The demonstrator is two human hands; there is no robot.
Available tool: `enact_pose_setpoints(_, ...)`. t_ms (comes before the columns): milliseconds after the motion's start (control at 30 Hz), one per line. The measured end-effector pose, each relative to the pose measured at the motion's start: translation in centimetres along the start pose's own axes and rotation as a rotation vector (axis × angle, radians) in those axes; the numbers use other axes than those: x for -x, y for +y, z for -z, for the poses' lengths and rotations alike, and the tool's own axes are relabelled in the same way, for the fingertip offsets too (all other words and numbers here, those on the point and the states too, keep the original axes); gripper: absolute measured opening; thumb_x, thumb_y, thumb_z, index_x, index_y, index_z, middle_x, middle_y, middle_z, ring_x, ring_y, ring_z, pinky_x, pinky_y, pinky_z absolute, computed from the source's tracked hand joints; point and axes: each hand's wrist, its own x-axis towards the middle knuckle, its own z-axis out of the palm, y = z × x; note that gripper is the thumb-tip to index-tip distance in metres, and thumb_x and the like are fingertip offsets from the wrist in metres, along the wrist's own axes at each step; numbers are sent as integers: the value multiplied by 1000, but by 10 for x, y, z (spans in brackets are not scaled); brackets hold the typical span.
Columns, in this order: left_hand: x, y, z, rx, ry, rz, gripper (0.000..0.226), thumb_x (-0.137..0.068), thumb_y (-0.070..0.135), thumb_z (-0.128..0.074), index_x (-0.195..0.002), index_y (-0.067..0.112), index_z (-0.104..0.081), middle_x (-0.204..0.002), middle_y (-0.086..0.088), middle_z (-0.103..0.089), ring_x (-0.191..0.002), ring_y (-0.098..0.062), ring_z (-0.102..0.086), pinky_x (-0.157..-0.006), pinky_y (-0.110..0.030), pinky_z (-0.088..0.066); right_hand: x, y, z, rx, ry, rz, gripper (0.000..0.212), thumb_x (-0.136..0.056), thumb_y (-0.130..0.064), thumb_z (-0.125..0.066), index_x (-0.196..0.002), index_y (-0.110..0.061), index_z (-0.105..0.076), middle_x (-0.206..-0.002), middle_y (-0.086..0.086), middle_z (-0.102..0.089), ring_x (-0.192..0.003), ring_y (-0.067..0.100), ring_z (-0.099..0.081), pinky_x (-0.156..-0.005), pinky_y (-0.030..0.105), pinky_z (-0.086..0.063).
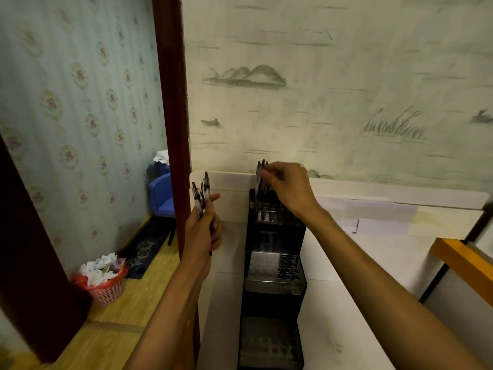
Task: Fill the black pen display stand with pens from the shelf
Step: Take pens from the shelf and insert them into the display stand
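Head view: the left hand (204, 231) is gripping a small bunch of pens (201, 194), fingers curled round the barrels, forefinger poking out straight, caps pointing up, just left of the stand (272, 279). The right hand (286, 186) is pinching more pens (261, 173) between thumb and fingertips over the stand's top tier. The black stand is sitting upright on the white shelf (346, 263) against the wall, its middle tier showing round holes. A red basket (106, 287) of crumpled paper is sitting on the floor at left. No lettering is reading clearly anywhere; the pens are blurring.
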Motion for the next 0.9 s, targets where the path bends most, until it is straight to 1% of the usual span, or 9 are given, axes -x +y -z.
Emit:
enact_pose_setpoints(33, -1, -2, 0, -12, 35, 7, 24, -104, 31, -48, -119, 23, -63, -61, 5, -48, -43, -7, -33, -35, -20, -24, 1, 1, -2, 40, -47, 10, 19, -94, -28, -66, -99, -14, -77, -87, 1, -76, -77, 11, -69, -78, 28, -54)
enact_pose_setpoints(100, -1, -4, -1, -41, 99, 16, 19, -105, 27, -46, -113, 21, -62, -64, 6, -53, -45, -7, -36, -36, -19, -25, 5, 4, -5, 108, -110, 20, 21, -94, -30, -65, -90, -15, -78, -75, 2, -74, -71, 14, -68, -75, 30, -54)
enact_pose_setpoints(167, 1, -4, -2, -64, 122, 16, 16, -105, 27, -47, -107, 20, -62, -67, 5, -54, -47, -7, -37, -37, -19, -26, 9, 6, -8, 103, -100, 2, 22, -95, -30, -64, -87, -15, -78, -69, 2, -72, -66, 12, -67, -72, 27, -54)
enact_pose_setpoints(300, 5, -2, -5, -88, 83, -8, 16, -102, 26, -53, -109, 15, -63, -66, 0, -50, -46, -10, -35, -38, -23, -24, 9, 10, -8, 81, -94, -31, 25, -95, -30, -65, -83, -13, -79, -67, -2, -72, -63, 3, -67, -66, 21, -52)
enact_pose_setpoints(400, 7, -1, -10, -125, 59, -17, 19, -99, 24, -58, -113, 14, -64, -60, 2, -50, -44, -10, -34, -36, -22, -25, 9, 14, -7, 58, -113, -81, 27, -93, -33, -67, -81, -12, -78, -66, -1, -73, -60, 7, -68, -68, 29, -58)
enact_pose_setpoints(533, 7, -4, -17, -120, 29, 3, 15, -99, 22, -57, -110, 17, -66, -68, 2, -57, -45, -7, -37, -38, -19, -27, 19, 13, -3, -77, -63, -154, 22, -87, -37, -73, -81, -17, -78, -66, -3, -73, -56, 10, -69, -64, 32, -61)
enact_pose_setpoints(667, 5, -11, -23, -87, -14, 44, 19, -103, 21, -52, -107, 17, -70, -72, 0, -53, -48, -9, -33, -39, -22, -22, 26, 6, 6, -348, -112, -209, 15, -89, -28, -73, -87, -14, -78, -75, 0, -76, -66, 20, -73, -64, 30, -60)
enact_pose_setpoints(800, 6, -17, -33, -119, -8, 71, 13, -97, 19, -63, -101, 25, -74, -61, 4, -52, -45, -5, -37, -37, -19, -28, 32, 1, 8, -464, -207, -236, 20, -89, -27, -72, -99, -10, -77, -85, 3, -77, -77, 20, -74, -70, 24, -59)
enact_pose_setpoints(900, 8, -19, -41, -189, -15, 57, 15, -92, 21, -69, -107, 21, -72, -49, 11, -49, -41, -4, -39, -38, -18, -31, 33, 1, 9, -482, -227, -255, 20, -87, -28, -73, -99, -12, -77, -88, 3, -77, -80, 22, -74, -79, 33, -61)
